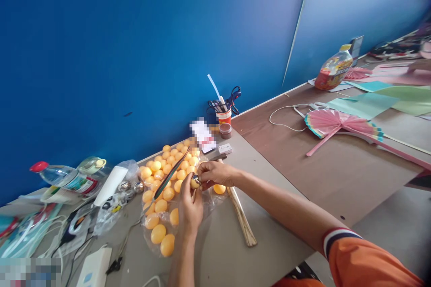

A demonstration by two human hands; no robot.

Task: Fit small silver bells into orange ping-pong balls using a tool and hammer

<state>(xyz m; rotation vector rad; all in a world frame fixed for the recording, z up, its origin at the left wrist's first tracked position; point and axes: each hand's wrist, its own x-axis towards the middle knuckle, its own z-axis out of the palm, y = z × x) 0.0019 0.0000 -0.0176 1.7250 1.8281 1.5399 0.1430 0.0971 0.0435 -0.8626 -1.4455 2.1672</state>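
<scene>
My left hand (191,208) is closed around a small shiny metal ball (195,182), thumb and fingers at its sides. From the right, my right hand (215,173) pinches at the same ball, fingertips against it; they partly cover it. Behind and left of both hands lies a clear plastic bag of orange balls (160,206). Across the bag rests a long, dark, tapered tool (171,174) with a thin cord at its lower end. Right of my hands a hammer (243,219) lies on the table, wooden handle towards me.
At left are plastic bottles (65,178), a white power strip (94,269), cables and two silvery balls (131,186). By the blue wall stand a cup of tools (223,115) and a small jar (225,131). A pink paper fan (340,123), coloured sheets and a juice bottle (333,69) occupy the right.
</scene>
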